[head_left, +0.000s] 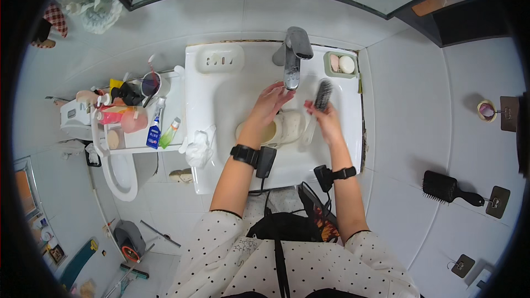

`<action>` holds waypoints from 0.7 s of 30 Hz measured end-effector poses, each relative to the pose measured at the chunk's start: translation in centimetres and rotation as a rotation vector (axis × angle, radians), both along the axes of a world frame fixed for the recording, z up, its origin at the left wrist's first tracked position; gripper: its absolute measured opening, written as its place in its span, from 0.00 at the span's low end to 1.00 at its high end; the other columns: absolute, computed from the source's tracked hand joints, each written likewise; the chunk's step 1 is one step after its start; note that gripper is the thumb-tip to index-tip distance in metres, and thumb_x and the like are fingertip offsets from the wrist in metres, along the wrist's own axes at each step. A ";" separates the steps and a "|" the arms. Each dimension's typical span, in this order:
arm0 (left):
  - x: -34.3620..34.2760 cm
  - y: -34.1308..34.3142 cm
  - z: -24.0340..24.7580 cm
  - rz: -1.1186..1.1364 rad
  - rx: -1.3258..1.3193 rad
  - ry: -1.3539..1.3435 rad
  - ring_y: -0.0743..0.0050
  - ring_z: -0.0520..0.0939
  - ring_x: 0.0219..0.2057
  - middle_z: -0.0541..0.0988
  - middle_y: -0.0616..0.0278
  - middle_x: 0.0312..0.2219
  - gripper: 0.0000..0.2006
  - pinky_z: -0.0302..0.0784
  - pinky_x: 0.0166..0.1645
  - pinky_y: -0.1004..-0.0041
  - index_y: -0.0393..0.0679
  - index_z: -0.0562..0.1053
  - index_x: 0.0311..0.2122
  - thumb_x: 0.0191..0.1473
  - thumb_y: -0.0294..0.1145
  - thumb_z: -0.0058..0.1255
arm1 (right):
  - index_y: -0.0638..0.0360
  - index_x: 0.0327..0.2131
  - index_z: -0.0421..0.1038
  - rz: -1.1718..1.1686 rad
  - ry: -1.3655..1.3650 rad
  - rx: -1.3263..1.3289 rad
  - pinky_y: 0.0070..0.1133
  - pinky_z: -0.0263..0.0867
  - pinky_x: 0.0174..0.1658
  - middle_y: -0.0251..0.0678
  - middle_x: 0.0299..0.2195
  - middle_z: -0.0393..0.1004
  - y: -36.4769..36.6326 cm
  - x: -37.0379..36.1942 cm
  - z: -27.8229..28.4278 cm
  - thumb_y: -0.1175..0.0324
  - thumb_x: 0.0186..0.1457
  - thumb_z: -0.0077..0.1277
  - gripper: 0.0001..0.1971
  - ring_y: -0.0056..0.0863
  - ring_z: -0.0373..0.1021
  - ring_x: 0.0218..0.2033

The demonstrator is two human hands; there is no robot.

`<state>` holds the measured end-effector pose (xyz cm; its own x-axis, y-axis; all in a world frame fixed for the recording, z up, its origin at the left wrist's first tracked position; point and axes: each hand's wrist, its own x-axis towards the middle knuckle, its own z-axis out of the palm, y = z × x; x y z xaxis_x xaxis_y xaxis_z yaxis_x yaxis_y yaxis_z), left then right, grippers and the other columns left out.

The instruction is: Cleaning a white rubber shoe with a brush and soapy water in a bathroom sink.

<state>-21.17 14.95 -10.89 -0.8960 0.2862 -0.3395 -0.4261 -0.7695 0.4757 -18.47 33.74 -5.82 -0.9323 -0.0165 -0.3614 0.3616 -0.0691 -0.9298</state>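
My right hand (326, 121) is closed round a scrubbing brush (323, 95), its dark bristles up and its pale handle hanging below my fingers. My left hand (270, 102) is at the spout of the chrome faucet (292, 66), fingers stretched and holding nothing I can see. Beneath my hands, a white shoe (291, 127) lies in the white sink (221, 107); my left forearm partly covers it. Whether water is running cannot be made out.
A green soap dish (341, 65) stands at the sink's back right corner. A crumpled white cloth (200, 146) hangs over the left rim. Further left, a shelf (175, 91) bears bottles, tubes and a cup. A black hairbrush (441, 186) hangs on the right wall.
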 end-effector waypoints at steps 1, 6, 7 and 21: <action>-0.7 0.9 -0.4 -0.011 0.065 0.032 0.63 0.74 0.43 0.72 0.50 0.39 0.15 0.69 0.50 0.69 0.31 0.62 0.47 0.53 0.23 0.38 | 0.68 0.47 0.54 0.037 -0.038 0.024 0.24 0.64 0.44 0.45 0.40 0.69 -0.3 0.3 -0.8 0.80 0.49 0.44 0.20 0.31 0.67 0.43; -1.7 3.7 -0.1 -0.098 -0.296 0.017 0.70 0.76 0.38 0.74 0.54 0.37 0.13 0.71 0.42 0.74 0.34 0.67 0.44 0.53 0.25 0.38 | 0.65 0.47 0.55 0.099 -0.119 0.031 0.21 0.64 0.42 0.41 0.33 0.70 -2.1 -1.4 -4.3 0.83 0.44 0.44 0.23 0.28 0.68 0.37; -1.7 3.9 -0.1 -0.169 -0.342 0.013 0.72 0.76 0.35 0.75 0.57 0.36 0.13 0.72 0.38 0.76 0.36 0.68 0.43 0.53 0.26 0.38 | 0.65 0.47 0.56 0.184 -0.021 0.148 0.20 0.64 0.41 0.38 0.32 0.70 -2.5 -2.0 -5.1 0.81 0.45 0.44 0.22 0.26 0.68 0.35; -1.6 1.2 0.4 0.114 -0.074 -0.078 0.81 0.71 0.23 0.71 0.68 0.23 0.15 0.69 0.28 0.78 0.43 0.68 0.32 0.58 0.44 0.36 | 0.60 0.37 0.65 0.267 -0.044 0.188 0.21 0.56 0.23 0.30 0.21 0.64 -8.6 -4.5 -2.8 0.56 0.58 0.39 0.16 0.18 0.59 0.21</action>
